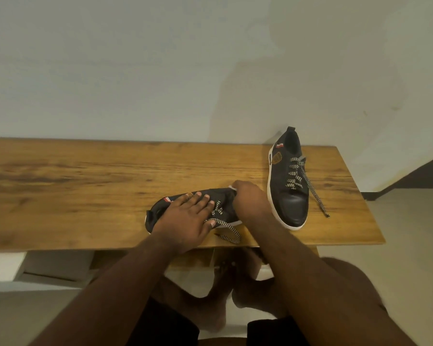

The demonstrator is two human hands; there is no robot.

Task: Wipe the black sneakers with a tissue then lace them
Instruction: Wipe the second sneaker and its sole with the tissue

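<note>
Left hand [188,216] flat, grip open, pressing near sneaker [223,198] onto worktop [85,196]. Right hand [248,196] grip closed on white tissue [231,188] at the toe. Second sneaker [289,181] right of it.

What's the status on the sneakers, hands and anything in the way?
Left hand flat on near sneaker, pinning it. Right hand closed at its toe, bit of white tissue showing. Second sneaker apart, lace loose. Table unobstructed.
</note>
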